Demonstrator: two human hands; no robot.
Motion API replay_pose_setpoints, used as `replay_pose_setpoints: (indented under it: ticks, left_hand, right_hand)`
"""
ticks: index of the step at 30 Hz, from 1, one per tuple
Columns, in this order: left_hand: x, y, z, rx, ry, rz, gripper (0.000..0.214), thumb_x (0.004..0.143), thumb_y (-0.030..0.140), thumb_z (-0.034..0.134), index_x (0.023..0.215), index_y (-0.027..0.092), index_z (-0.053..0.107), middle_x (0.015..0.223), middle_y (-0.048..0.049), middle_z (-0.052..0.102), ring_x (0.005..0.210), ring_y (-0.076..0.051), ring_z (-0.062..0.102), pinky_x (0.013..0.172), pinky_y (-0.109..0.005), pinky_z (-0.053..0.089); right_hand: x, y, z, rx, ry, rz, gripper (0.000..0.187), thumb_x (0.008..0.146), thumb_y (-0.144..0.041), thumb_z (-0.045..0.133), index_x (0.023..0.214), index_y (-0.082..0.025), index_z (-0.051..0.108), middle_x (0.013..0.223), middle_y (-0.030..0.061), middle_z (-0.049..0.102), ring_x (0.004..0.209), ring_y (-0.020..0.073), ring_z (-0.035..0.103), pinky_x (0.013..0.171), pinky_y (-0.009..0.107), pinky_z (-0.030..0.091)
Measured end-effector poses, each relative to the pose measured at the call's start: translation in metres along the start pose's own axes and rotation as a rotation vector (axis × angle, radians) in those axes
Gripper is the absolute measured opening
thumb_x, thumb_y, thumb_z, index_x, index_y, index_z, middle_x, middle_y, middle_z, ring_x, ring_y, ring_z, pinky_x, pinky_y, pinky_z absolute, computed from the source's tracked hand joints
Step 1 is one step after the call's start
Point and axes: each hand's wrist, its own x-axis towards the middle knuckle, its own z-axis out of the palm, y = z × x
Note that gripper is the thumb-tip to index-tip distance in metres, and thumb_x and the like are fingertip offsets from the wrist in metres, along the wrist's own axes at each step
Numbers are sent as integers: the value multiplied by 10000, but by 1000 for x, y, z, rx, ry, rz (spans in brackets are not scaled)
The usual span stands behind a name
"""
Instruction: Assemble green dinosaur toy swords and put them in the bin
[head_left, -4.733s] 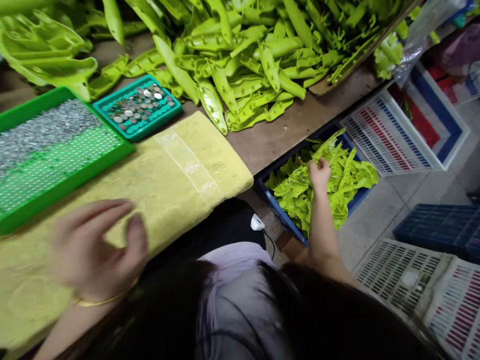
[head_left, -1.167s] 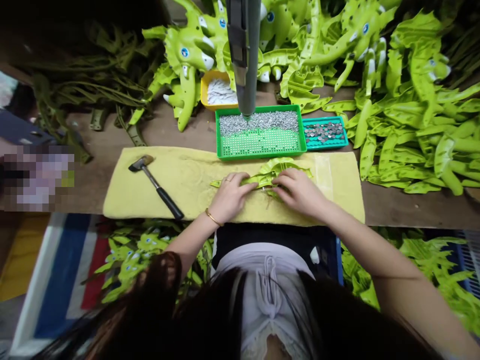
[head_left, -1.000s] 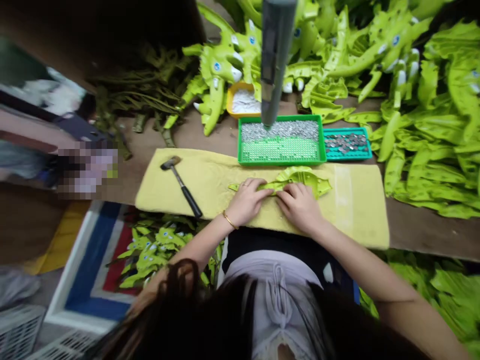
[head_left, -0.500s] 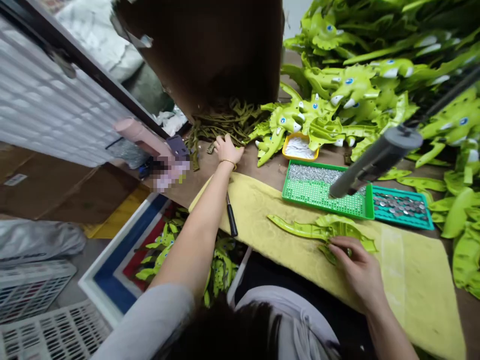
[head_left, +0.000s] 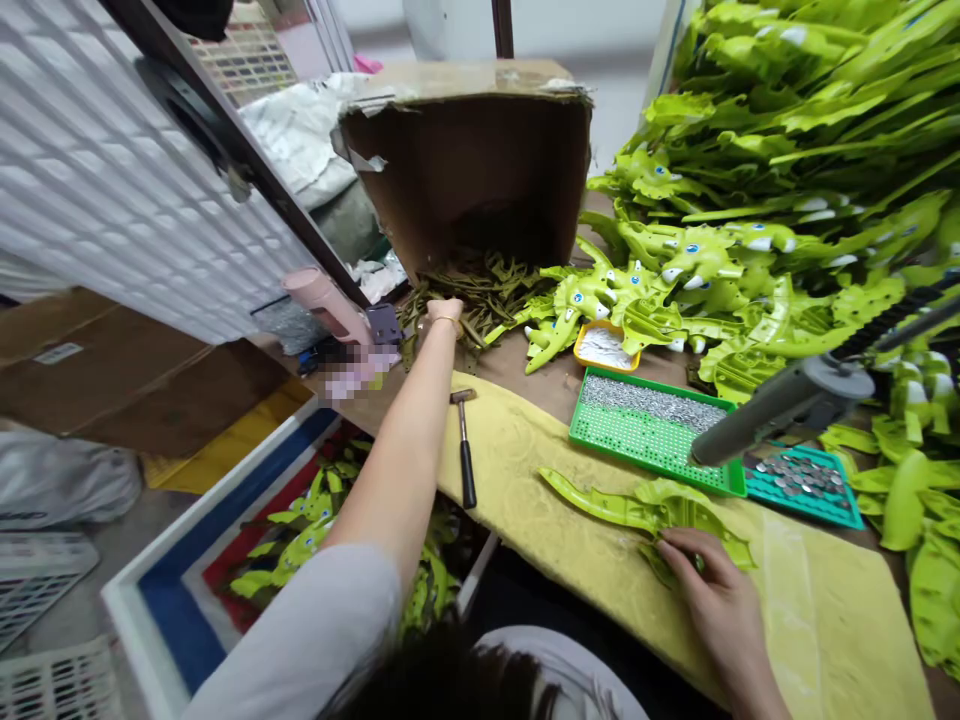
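Note:
My left hand [head_left: 444, 309] reaches far left across the bench into a heap of dark olive plastic pieces [head_left: 480, 290] that spill from a tipped cardboard box [head_left: 480, 160]. Its fingers are buried among the pieces, so what they grip is hidden. My right hand [head_left: 712, 590] rests with bent fingers on a lime-green toy shell [head_left: 637, 505] lying on the yellow towel [head_left: 810, 610]. A hammer [head_left: 465, 450] lies on the towel's left end.
A green tray of screws [head_left: 645, 420], a teal tray of metal discs [head_left: 802, 480] and a small yellow dish [head_left: 602, 348] sit behind the towel. A grey hanging screwdriver [head_left: 780, 410] juts in from the right. Lime-green dinosaur parts [head_left: 750, 200] are piled high behind. Crates stand on the floor.
My left hand left the green shell and stretched out to the olive pieces by the box. My right hand stayed on the shell. My view swung left and up.

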Motion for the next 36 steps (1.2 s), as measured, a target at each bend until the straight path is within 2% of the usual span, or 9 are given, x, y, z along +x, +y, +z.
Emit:
replay_pose_setpoints:
  ticks: [3, 6, 9, 12, 16, 20, 24, 27, 36]
  left_hand:
    - [-24, -15, -40, -103, -139, 40, 264, 889, 211, 603, 1143, 142, 580, 984, -54, 635, 801, -145, 647, 684, -299, 568]
    - [-58, -43, -86, -176, -236, 129, 438, 748, 69, 586, 1162, 207, 545, 857, 4, 595, 636, -97, 618, 546, -204, 494]
    - [-96, -71, -121, -190, -350, 245, 468, 714, 219, 659, 1167, 256, 548, 820, 18, 589, 542, -79, 537, 454, -176, 379]
    - [-136, -87, -133, -7, -606, 439, 510, 812, 503, 591, 1238, 222, 574, 731, 2, 582, 552, -117, 517, 509, -228, 423]
    - [-188, -96, -118, 385, -966, 930, 551, 898, 538, 487, 1326, 203, 578, 977, -93, 637, 934, -226, 602, 868, -368, 497]
    - [-225, -110, -79, 645, -1070, 1252, 533, 885, 487, 541, 1350, 229, 566, 1114, -129, 589, 1047, -280, 554, 962, -453, 456]
    - [-257, -125, -40, 631, -1002, 1384, 583, 859, 479, 587, 1340, 152, 553, 1319, -196, 517, 1246, -355, 462, 1063, -521, 378]
    - [-276, -126, -22, 563, -1043, 1440, 482, 905, 429, 540, 1316, 180, 569, 1278, -177, 561, 1190, -325, 514, 1014, -494, 425]
    - [-302, -118, -14, 529, -929, 1513, 437, 973, 410, 413, 1284, 172, 605, 1103, -139, 610, 991, -267, 564, 882, -400, 475]
  right_hand:
    - [-3, 1, 2, -11, 47, -34, 213, 738, -460, 707, 805, -261, 742, 826, 54, 746, 777, 245, 704, 721, 424, 593]
    - [-5, 3, 2, 3, 58, -159, 104, 773, -367, 698, 793, -270, 732, 789, 32, 738, 738, 216, 691, 688, 384, 581]
    - [-4, 7, 2, 19, 45, -235, 44, 783, -307, 696, 788, -273, 724, 764, 19, 730, 724, 200, 680, 680, 366, 567]
    - [-4, 8, 3, 14, 46, -219, 46, 792, -305, 686, 772, -271, 709, 745, 22, 716, 713, 198, 664, 671, 370, 554]
    - [-5, 1, -1, 9, 51, -104, 85, 787, -342, 682, 762, -262, 700, 770, 38, 721, 749, 206, 670, 722, 388, 563]
    - [-2, 0, -9, 82, 9, 11, 172, 773, -362, 696, 891, -239, 720, 864, 42, 743, 809, 189, 685, 780, 376, 568]
    - [2, 2, -18, 160, -101, 29, 132, 757, -313, 719, 861, -232, 726, 876, 27, 741, 851, 165, 680, 826, 357, 553]
    - [4, 1, -21, 199, -101, 45, 94, 731, -293, 739, 807, -239, 725, 854, 17, 737, 860, 163, 675, 848, 363, 548]
    - [4, 7, -27, 228, -200, 28, 178, 731, -360, 767, 871, -254, 737, 937, 27, 727, 948, 169, 664, 906, 370, 532]
